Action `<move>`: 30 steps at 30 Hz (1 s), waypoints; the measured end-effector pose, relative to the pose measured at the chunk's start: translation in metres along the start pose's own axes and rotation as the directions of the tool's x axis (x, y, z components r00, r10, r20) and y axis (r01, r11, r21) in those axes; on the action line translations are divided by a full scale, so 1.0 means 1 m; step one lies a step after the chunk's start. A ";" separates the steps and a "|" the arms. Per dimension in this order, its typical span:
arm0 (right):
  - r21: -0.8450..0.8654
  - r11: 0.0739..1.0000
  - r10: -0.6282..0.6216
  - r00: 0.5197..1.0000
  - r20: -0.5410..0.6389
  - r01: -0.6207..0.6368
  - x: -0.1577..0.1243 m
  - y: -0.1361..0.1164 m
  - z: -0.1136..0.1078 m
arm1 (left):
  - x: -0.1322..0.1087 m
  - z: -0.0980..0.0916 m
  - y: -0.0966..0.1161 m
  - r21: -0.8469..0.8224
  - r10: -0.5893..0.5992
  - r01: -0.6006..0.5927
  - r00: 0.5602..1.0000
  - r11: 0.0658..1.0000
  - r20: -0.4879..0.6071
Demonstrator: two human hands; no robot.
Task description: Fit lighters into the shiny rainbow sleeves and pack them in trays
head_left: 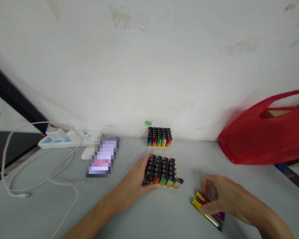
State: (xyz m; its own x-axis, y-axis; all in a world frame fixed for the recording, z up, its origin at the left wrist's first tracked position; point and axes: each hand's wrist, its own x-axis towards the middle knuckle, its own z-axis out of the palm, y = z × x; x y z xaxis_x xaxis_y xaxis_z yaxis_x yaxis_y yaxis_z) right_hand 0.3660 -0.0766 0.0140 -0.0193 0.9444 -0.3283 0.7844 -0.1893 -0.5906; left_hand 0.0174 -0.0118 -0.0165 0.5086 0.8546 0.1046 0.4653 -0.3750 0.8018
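My left hand (137,176) is wrapped round the left side of a block of upright lighters (161,171) with black tops. One lighter (178,183) stands at the block's front right corner, tilted a little outward. To the right, my right hand (221,197) hovers over a few loose lighters lying flat, its thumb and fingers apart. Among them a gold-and-silver lighter (209,217) lies nearest me, with its end by my thumb; whether the thumb touches it I cannot tell. Part of the lighters beyond is hidden under that hand.
A second block of lighters (159,137) stands against the wall. On the left are a phone (103,157) with a blurred screen, a white power strip (57,139) and a looping white cable (43,152). A red bag (261,136) sits at the right.
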 end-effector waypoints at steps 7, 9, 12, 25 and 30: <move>0.074 0.991 -0.113 0.994 0.014 0.111 0.012 -0.040 0.019 | -0.001 0.000 -0.004 0.037 -0.001 0.001 1.000 0.999 0.008; 0.057 0.990 -0.128 0.991 -0.031 0.129 0.016 -0.041 0.021 | -0.001 0.001 -0.003 0.039 -0.005 0.005 1.000 0.999 0.004; -0.034 0.994 -0.112 0.983 -0.144 0.108 0.025 -0.038 0.023 | -0.001 0.001 -0.003 0.042 -0.010 0.010 1.000 0.999 0.001; 0.661 0.741 0.088 0.959 -0.269 0.118 0.037 -0.035 0.024 | 0.000 0.001 -0.003 0.052 -0.003 0.002 1.000 0.999 0.023; 0.860 0.502 0.100 0.982 -0.162 0.091 0.033 -0.040 0.020 | 0.000 0.001 -0.003 0.037 -0.010 0.009 1.000 0.999 0.009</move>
State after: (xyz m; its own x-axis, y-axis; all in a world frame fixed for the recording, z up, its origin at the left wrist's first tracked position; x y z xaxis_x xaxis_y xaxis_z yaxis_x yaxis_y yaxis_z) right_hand 0.3218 -0.0427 0.0121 0.1605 0.9517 -0.2618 -0.1411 -0.2404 -0.9604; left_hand 0.0167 -0.0110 -0.0199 0.5108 0.8548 0.0915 0.4967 -0.3803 0.7802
